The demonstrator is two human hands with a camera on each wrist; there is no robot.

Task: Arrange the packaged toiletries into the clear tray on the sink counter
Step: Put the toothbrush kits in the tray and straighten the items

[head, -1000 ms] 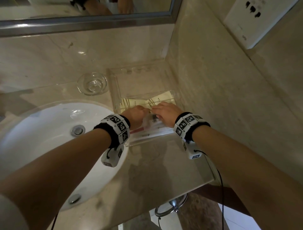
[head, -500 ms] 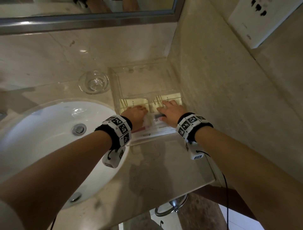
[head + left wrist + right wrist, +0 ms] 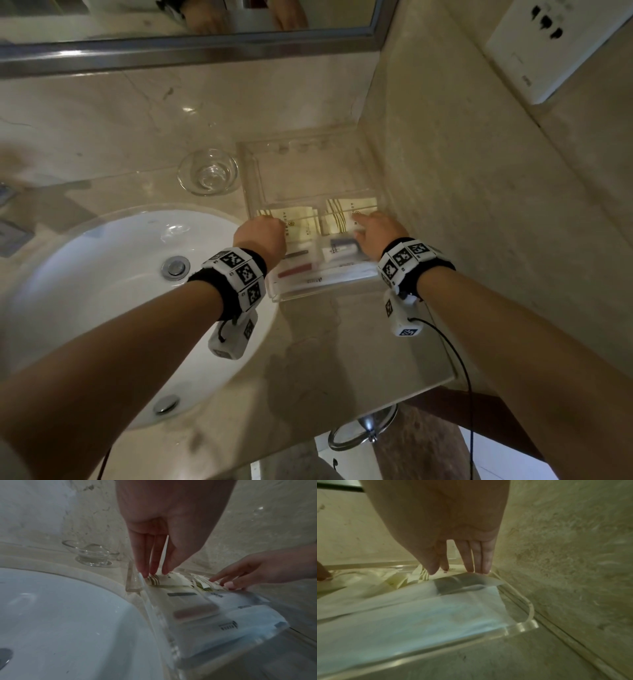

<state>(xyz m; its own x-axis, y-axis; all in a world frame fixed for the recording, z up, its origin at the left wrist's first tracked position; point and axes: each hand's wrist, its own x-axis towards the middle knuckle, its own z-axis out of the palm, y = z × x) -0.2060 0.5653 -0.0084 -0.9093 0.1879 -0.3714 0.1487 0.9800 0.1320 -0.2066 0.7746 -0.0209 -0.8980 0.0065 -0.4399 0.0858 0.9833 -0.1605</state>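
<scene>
A clear tray (image 3: 310,164) (image 3: 520,626) sits in the counter's back right corner. Two cream sachets lie side by side in its middle: the left cream sachet (image 3: 301,222) (image 3: 164,580) and the right cream sachet (image 3: 356,207) (image 3: 204,583). Translucent white packets (image 3: 322,270) (image 3: 214,609) (image 3: 412,612) fill its near half. My left hand (image 3: 262,236) (image 3: 154,573) has straight fingers touching the left sachet. Straight fingertips of my right hand (image 3: 371,228) (image 3: 465,569) press the right sachet beside the wall.
A small glass bowl (image 3: 207,171) (image 3: 93,554) stands left of the tray. The white basin (image 3: 102,291) (image 3: 60,622) lies to the left. The marble wall (image 3: 462,188) runs close along the tray's right side. A mirror frame (image 3: 188,48) spans the back.
Both hands have slid farther into the tray and spread apart. The two cream sachets, overlapping a second ago, now lie separated side by side.
</scene>
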